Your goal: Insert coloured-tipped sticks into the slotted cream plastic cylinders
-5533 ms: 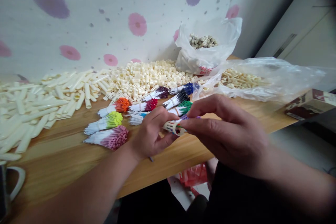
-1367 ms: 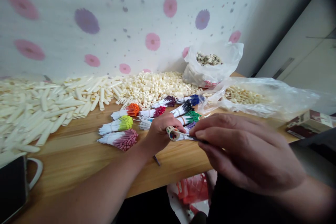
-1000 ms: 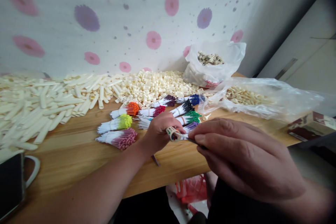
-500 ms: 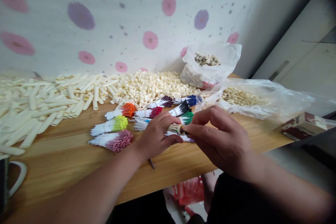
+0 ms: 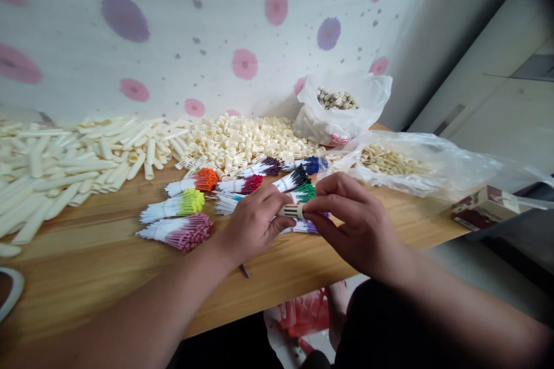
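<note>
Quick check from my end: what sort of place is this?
Probably a room in a home used as a makeshift workspace, judging by the flower-patterned wall covering, the wooden table heaped with loose cream tubes, and the bundles of colour-tipped sticks.

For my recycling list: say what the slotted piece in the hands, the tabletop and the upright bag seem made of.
Slotted piece: probably hard plastic, smooth and cream, with clean-edged slots.
Tabletop: wood or wood-look laminate, satin; grain streaks show.
Upright bag: apparently thin plastic film, whitish, translucent and crinkled.
</note>
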Demonstrator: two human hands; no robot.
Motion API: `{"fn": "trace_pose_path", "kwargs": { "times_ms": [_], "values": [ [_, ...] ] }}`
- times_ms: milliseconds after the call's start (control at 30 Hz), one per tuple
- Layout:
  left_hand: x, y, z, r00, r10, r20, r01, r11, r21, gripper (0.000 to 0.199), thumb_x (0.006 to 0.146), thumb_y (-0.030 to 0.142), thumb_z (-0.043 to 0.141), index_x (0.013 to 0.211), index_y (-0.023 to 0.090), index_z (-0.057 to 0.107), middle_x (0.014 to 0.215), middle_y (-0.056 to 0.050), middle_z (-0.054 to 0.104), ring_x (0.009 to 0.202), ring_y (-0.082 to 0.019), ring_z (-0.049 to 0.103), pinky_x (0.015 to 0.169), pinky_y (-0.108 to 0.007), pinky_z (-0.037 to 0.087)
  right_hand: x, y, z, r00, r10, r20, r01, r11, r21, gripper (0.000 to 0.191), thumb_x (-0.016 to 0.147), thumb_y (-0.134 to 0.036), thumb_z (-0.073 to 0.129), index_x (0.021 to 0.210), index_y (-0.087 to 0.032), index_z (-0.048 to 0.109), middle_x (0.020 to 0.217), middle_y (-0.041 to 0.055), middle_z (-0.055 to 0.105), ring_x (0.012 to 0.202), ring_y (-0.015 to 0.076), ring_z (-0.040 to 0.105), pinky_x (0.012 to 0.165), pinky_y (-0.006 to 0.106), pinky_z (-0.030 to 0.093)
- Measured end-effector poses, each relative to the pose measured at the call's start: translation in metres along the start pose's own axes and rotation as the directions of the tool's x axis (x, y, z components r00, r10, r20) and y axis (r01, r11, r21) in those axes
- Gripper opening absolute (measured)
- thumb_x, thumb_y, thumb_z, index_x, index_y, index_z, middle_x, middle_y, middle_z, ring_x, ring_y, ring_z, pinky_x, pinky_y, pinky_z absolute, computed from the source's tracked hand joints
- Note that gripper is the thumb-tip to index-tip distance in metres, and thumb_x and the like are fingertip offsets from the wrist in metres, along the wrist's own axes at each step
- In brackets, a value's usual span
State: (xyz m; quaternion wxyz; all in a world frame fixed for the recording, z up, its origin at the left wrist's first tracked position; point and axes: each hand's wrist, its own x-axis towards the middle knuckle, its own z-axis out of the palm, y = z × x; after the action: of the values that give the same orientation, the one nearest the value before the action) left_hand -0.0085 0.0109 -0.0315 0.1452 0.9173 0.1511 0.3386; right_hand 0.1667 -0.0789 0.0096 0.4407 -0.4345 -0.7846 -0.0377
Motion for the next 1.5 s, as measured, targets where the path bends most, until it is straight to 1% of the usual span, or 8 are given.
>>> {"fn": "trace_pose_path", "kwargs": {
  "times_ms": [133, 300, 833, 1067, 1167, 1333, 1400, 1500],
  "values": [
    [0.0001, -0.0001, -0.0001, 1.0, -0.022, -0.021, 0.024, 0.996, 0.085, 0.045, 0.091, 0.053, 0.031, 0.089, 0.015, 0.055, 0.082, -0.008, 0.055, 0.076, -0.019, 0.052, 0.064, -0.029, 0.043, -0.0036, -0.0008, 0.0064, 0.991, 0.128, -0.035, -0.124, 0.987, 0.105, 0.011, 0.083, -0.011, 0.055, 0.083, -0.019, 0.064, 0.081, 0.0026, 0.053, 0.075, 0.0133, 0.054, 0.066, 0.028, 0.047],
    [0.0005, -0.001, -0.0011, 0.998, -0.033, -0.049, 0.042, 0.981, 0.189, 0.046, 0.09, 0.053, 0.03, 0.085, 0.015, 0.056, 0.079, -0.006, 0.054, 0.073, -0.018, 0.051, 0.062, -0.029, 0.042, -0.0046, -0.0014, 0.0064, 0.961, 0.276, 0.017, -0.273, 0.938, 0.214, 0.014, 0.085, -0.015, 0.055, 0.086, -0.02, 0.068, 0.079, 0.0025, 0.056, 0.075, 0.0138, 0.054, 0.065, 0.028, 0.046],
    [0.0003, -0.0013, -0.0012, 0.992, -0.023, -0.127, 0.068, 0.93, 0.36, 0.04, 0.088, 0.049, 0.042, 0.084, 0.015, 0.062, 0.076, -0.006, 0.055, 0.073, -0.019, 0.052, 0.063, -0.03, 0.042, -0.0098, 0.0, 0.0038, 0.896, 0.415, 0.16, -0.444, 0.808, 0.388, 0.02, 0.087, -0.019, 0.053, 0.099, -0.024, 0.069, 0.084, 0.0036, 0.055, 0.077, 0.0135, 0.053, 0.066, 0.028, 0.045],
    [0.0008, 0.0003, -0.0008, 0.991, -0.053, -0.12, 0.099, 0.901, 0.422, 0.034, 0.089, 0.044, 0.045, 0.081, 0.016, 0.063, 0.075, -0.006, 0.055, 0.074, -0.019, 0.051, 0.063, -0.029, 0.041, -0.0058, 0.001, 0.0018, 0.813, 0.509, 0.282, -0.581, 0.698, 0.418, 0.017, 0.087, -0.026, 0.054, 0.084, -0.019, 0.069, 0.082, 0.0034, 0.056, 0.076, 0.0137, 0.053, 0.07, 0.028, 0.043],
    [0.001, 0.0009, -0.0014, 0.992, -0.057, -0.114, 0.101, 0.896, 0.432, 0.035, 0.089, 0.044, 0.045, 0.08, 0.015, 0.063, 0.075, -0.006, 0.055, 0.073, -0.019, 0.051, 0.062, -0.029, 0.041, -0.007, 0.0032, 0.0036, 0.773, 0.56, 0.298, -0.626, 0.598, 0.501, 0.016, 0.084, -0.03, 0.058, 0.082, -0.018, 0.068, 0.085, 0.0037, 0.058, 0.078, 0.0144, 0.054, 0.07, 0.028, 0.042],
    [0.0012, 0.002, -0.0023, 0.992, -0.076, -0.105, 0.115, 0.894, 0.433, 0.036, 0.089, 0.045, 0.044, 0.082, 0.016, 0.063, 0.074, -0.005, 0.054, 0.073, -0.019, 0.051, 0.063, -0.029, 0.04, -0.0071, 0.002, 0.0049, 0.674, 0.649, 0.354, -0.704, 0.42, 0.572, 0.015, 0.079, -0.033, 0.063, 0.081, -0.019, 0.068, 0.086, 0.0033, 0.061, 0.079, 0.0145, 0.054, 0.071, 0.027, 0.042],
    [0.0009, 0.002, -0.0021, 0.991, -0.082, -0.11, 0.122, 0.892, 0.436, 0.035, 0.089, 0.045, 0.044, 0.081, 0.016, 0.063, 0.074, -0.005, 0.054, 0.073, -0.019, 0.051, 0.063, -0.029, 0.04, -0.0058, 0.001, 0.0045, 0.667, 0.656, 0.353, -0.712, 0.422, 0.56, 0.015, 0.078, -0.033, 0.063, 0.081, -0.019, 0.068, 0.086, 0.0033, 0.061, 0.078, 0.0144, 0.054, 0.071, 0.027, 0.042],
    [0.0004, 0.0004, -0.0006, 0.989, -0.099, -0.113, 0.136, 0.912, 0.388, 0.034, 0.089, 0.044, 0.045, 0.081, 0.016, 0.063, 0.075, -0.005, 0.054, 0.074, -0.02, 0.05, 0.064, -0.03, 0.039, -0.0037, 0.0004, 0.004, 0.708, 0.628, 0.322, -0.691, 0.523, 0.499, 0.016, 0.08, -0.032, 0.06, 0.079, -0.018, 0.068, 0.085, 0.0035, 0.061, 0.079, 0.0148, 0.055, 0.074, 0.028, 0.043]
  ]
}}
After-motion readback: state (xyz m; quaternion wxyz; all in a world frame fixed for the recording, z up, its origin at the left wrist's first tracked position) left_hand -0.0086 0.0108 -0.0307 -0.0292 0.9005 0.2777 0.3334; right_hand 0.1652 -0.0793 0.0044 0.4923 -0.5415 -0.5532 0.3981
